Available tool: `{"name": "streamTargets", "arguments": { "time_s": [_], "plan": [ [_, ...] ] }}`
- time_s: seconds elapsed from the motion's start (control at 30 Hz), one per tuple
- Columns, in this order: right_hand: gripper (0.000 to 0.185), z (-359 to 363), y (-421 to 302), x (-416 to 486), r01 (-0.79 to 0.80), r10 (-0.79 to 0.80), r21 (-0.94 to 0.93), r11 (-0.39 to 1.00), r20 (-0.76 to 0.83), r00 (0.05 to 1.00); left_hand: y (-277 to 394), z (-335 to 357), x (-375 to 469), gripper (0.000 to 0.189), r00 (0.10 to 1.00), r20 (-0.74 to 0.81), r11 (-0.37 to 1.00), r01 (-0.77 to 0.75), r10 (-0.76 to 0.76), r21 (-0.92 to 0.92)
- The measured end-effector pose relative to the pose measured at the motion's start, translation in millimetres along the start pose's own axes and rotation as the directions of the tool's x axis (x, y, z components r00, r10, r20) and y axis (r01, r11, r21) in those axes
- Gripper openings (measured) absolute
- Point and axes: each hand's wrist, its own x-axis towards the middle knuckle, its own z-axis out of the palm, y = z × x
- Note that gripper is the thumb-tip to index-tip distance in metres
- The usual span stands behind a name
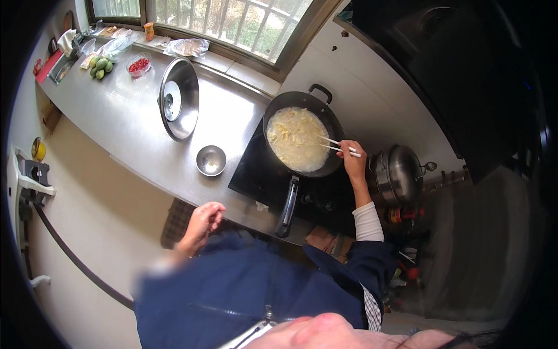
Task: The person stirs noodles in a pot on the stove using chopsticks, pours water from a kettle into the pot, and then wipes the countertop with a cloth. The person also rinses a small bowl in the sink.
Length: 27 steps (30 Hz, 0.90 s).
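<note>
My right hand (352, 158) grips a pair of white chopsticks (344, 141), their tips reaching into a dark wok (304, 101). Pale yellow food in a cloudy liquid (297, 138) fills much of the wok, which sits on a black glass cooktop (248, 168) with its long black handle (287, 210) towards me. My left hand (205, 224) hovers by the counter's front edge, fingers loosely curled and holding nothing. Nearest to it on the counter is a small steel bowl (211, 161) with a little residue inside.
A large steel basin (187, 102) stands tilted on the steel counter (130, 104), a glass lid (172, 101) within it. Further left are a bowl of red pieces (138, 65) and several green fruits (101, 66). A lidded steel pot (403, 174) stands right of the wok.
</note>
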Motion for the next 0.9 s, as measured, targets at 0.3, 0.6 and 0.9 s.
{"name": "streamTargets", "arguments": {
  "time_s": [0.3, 0.6, 0.9],
  "plan": [
    [0.01, 25, -24, -21, 0.169, -0.198, 0.114, 0.979, 0.324, 0.925, -22, 2, 4, 0.018, 0.996, -0.09, 0.963, -0.04, 0.016, -0.266],
    [0.011, 27, -15, 62, 0.041, -0.085, 0.282, 0.959, 0.145, 0.986, -13, 7, 20, 0.018, 0.997, -0.077, 0.967, 0.008, -0.029, -0.253],
    [0.016, 48, 25, 74, 0.118, -0.141, 0.096, 0.988, 0.301, 0.943, -15, 3, 26, 0.017, 0.996, -0.067, 0.952, 0.033, -0.056, -0.306]
  ]
}}
